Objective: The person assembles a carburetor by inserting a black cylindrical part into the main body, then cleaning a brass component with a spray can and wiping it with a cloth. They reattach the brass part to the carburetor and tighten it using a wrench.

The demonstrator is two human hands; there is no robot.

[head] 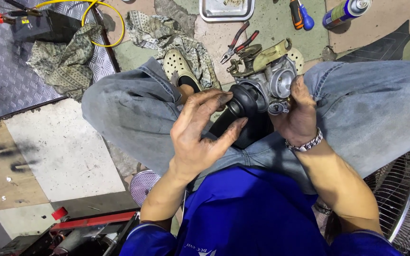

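Carburetor w/ black rubber boot held over lap, left hand curled around boot, right hand gripping carb body (thumb up its side), pliers on floor beyond, steel tray nearby.

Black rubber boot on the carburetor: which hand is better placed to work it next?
Left, probably. The left hand already wraps the black rubber boot, thumb underneath. The right hand is busy gripping the metal carburetor body.

A dull grey cast-metal carburettor joins a matt black rubber boot. Faded denim jeans look soft; the metal tray is shiny, the floor plate ridged
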